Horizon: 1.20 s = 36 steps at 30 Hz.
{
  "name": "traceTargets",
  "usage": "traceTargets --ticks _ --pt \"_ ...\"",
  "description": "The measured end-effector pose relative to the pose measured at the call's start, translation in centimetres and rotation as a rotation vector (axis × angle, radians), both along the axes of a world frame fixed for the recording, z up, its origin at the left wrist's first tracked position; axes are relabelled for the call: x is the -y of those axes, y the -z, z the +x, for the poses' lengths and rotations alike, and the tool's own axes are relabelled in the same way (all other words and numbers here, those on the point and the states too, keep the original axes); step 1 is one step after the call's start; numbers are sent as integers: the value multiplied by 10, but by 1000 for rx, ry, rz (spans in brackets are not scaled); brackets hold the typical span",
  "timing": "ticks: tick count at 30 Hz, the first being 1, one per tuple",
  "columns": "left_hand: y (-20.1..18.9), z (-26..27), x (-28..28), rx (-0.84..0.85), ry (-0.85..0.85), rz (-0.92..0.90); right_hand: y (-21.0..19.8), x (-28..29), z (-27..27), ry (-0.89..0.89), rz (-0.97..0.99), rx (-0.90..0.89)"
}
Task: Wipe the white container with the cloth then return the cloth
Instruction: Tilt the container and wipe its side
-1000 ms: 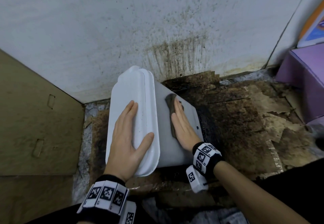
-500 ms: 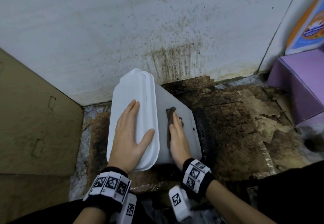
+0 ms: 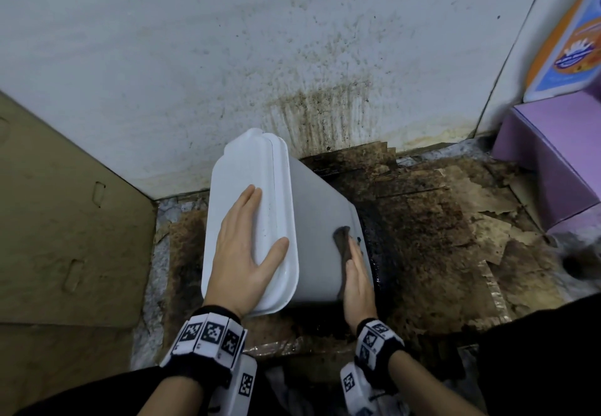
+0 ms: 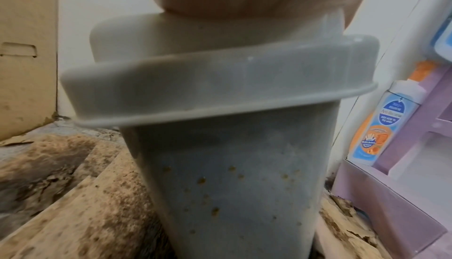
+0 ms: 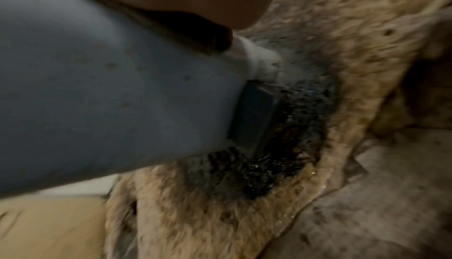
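Lower now, right hand (image 3: 356,280) apparently presses cloth (image 3: 343,241) against white container (image 3: 312,227).

Left hand (image 3: 247,246) flat, fingers straight; right hand (image 3: 357,280) flat, pressing down

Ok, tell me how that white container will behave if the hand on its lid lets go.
The white container is tall, narrows toward its base and leans, so it may tip once the left hand lifts. It looks like thin plastic, probably light and easy to shove. The floor under it looks wet, so the base may slide.
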<state>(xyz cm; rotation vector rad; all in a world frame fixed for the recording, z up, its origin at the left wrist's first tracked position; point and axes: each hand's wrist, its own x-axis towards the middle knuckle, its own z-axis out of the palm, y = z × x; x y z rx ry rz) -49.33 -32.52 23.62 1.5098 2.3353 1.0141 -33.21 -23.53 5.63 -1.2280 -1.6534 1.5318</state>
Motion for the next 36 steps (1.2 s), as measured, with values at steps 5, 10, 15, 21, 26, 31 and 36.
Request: traceTargets --ticks 5,10,15,21,26,31,36 --pt "0 2 -2 -9 2 -12 32 -23 11 53 -237 127" --pt "0 2 -2 -6 -5 -3 -5 -5 -7 166 -244 70" --pt "2 0 -2 -10 -11 2 -79 36 -42 67 -20 -140" --pt "4 -3 2 -4 -10 10 -80 39 -30 -112 287 -133" --pt "3 -2 2 2 -11 0 -5 -4 0 -93 29 -29" --pt "3 -4 -1 -15 -2 -11 26 -29 9 -17 -264 78" --pt "5 -7 3 -24 -13 -10 -17 -5 -16 74 -222 127"
